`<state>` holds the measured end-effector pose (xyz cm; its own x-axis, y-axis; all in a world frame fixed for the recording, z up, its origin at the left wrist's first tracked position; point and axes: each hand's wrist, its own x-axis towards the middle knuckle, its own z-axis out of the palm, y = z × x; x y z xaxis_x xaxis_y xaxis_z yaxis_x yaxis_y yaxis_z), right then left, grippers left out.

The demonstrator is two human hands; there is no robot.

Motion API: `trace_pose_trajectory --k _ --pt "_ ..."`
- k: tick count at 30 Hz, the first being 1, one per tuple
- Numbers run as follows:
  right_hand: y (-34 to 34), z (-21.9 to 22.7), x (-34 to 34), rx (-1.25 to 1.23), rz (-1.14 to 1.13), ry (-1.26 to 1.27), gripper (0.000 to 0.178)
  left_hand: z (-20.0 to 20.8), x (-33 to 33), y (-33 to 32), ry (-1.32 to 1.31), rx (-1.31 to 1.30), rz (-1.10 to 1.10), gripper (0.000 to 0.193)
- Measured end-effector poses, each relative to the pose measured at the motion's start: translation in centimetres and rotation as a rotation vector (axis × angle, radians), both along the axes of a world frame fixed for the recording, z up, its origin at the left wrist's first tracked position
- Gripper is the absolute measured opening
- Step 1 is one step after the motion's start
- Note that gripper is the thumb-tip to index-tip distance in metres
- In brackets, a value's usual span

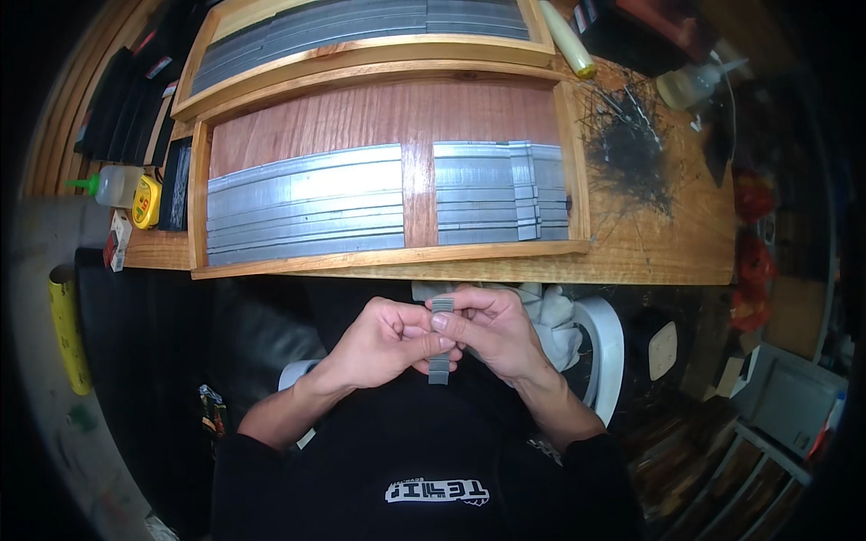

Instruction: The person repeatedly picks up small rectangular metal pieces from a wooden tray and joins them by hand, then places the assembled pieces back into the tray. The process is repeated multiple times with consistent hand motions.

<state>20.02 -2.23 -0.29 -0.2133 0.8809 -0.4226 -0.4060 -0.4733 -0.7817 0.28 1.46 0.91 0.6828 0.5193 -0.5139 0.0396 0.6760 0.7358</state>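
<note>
Close in front of my body, both hands hold a narrow grey metal strip (439,371) with ribbed crosswise lines, standing lengthwise away from me. My left hand (388,343) pinches its middle with the thumb on top. Above that thumb, my right hand (494,335) grips the strip with thumb and curled fingers. Parts of the strip are hidden under the fingers. Beyond the hands, a shallow wooden tray (388,263) on the table holds long silver metal strips (307,194) on its left and shorter silver strips (474,189) on its right. One ribbed strip (523,189) lies across the shorter ones.
Behind stands a second wooden tray (361,50) of grey strips. A yellow tape measure (146,200) and a green-tipped bottle (115,186) sit left. On the right are thin dark wire-like pieces (627,149) and a nozzle bottle (687,87). A white chair arm (606,347) curves beside me.
</note>
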Motion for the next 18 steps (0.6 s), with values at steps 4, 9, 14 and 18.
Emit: trace_pose_trajectory --k 4,9,14,18 --pt "0.1 0.1 0.2 0.047 0.065 -0.049 0.02 0.3 0.0 -0.4 -0.007 -0.003 0.025 0.018" --pt "0.5 0.2 0.6 0.112 0.113 -0.176 0.019 -0.1 -0.2 -0.9 -0.008 0.032 0.02 0.018" --pt "0.1 0.0 -0.1 0.1 0.084 -0.135 0.019 0.0 -0.2 -1.2 -0.028 -0.01 0.052 0.015" --pt "0.0 -0.2 -0.3 0.033 0.071 -0.062 0.02 -0.1 -0.5 -0.9 -0.022 -0.064 0.039 0.018"
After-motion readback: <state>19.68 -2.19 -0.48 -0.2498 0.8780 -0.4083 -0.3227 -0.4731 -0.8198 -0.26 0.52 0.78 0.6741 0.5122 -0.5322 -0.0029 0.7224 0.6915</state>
